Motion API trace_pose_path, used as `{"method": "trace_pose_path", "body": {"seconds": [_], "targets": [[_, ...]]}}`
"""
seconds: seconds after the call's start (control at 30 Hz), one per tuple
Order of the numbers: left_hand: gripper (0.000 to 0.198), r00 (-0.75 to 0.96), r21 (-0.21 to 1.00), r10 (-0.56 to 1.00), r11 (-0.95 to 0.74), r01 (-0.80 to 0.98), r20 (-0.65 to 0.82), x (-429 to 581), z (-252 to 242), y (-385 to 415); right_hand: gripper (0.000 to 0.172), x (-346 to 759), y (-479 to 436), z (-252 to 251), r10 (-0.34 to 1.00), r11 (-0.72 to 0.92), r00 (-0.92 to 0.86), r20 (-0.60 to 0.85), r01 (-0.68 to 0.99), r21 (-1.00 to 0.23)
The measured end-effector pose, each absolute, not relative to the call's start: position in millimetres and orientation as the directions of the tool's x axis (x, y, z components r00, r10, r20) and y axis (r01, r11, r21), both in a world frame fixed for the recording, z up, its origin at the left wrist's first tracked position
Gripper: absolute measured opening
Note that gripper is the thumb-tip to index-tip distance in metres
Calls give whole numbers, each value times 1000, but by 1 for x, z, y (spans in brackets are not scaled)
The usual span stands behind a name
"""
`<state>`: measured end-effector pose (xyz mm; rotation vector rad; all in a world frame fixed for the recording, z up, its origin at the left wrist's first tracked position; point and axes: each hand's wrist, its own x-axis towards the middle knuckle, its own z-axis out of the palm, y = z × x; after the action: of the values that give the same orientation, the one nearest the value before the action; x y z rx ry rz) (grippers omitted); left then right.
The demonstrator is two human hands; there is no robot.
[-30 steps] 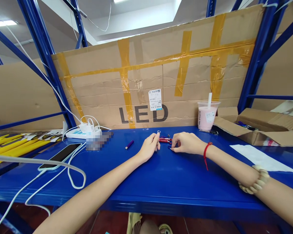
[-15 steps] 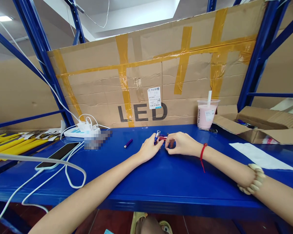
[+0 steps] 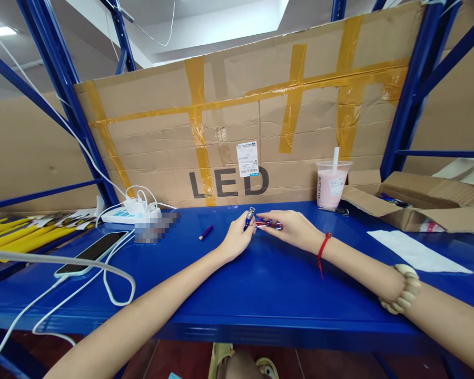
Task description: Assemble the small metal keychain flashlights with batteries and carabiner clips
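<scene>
My left hand (image 3: 237, 238) is closed around a small blue metal tube (image 3: 248, 221) with a silver end, held tilted upward. Beside it, the fingers of my right hand (image 3: 290, 227) are curled over small red and blue shiny tubes (image 3: 269, 225), partly hidden by the fingers. The fingertips of both hands nearly meet. To the left, a slim purple tube (image 3: 206, 232) with a silver tip lies alone on the blue tabletop (image 3: 237, 295). The exact kind of these tubes is too small to make out.
A phone (image 3: 92, 253) on a white cable and a power strip (image 3: 130, 215) lie at left. Yellow-handled items (image 3: 27, 241) are beyond them. At right stand a pink drink cup (image 3: 332, 187), an open cardboard box (image 3: 414, 202) and a white paper sheet (image 3: 418, 252). Cardboard (image 3: 161, 142) walls the back.
My right hand's fingers have gone from a rounded pinch to lying longer over the red and blue tubes. My left hand has shifted slightly left, showing more of its blue tube.
</scene>
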<state>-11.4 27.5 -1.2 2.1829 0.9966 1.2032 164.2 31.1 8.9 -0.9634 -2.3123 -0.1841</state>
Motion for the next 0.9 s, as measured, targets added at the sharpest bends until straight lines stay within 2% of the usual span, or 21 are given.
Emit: {"method": "trace_pose_path", "body": {"seconds": [0.13,0.5,0.6,0.9], "targets": [[15,346,655,767,-641,399,540,-11,-1,26,29,164,29,9,558,752,-638,531,659,2],[16,330,653,761,-648,392,558,-11,-1,24,30,163,31,6,549,751,-683,483,656,74],[15,327,656,756,-654,376,566,-11,-2,24,29,163,31,6,545,756,-679,492,651,61],[16,341,661,749,-662,354,568,-9,-1,24,28,157,29,7,541,791,-626,562,606,-87]]}}
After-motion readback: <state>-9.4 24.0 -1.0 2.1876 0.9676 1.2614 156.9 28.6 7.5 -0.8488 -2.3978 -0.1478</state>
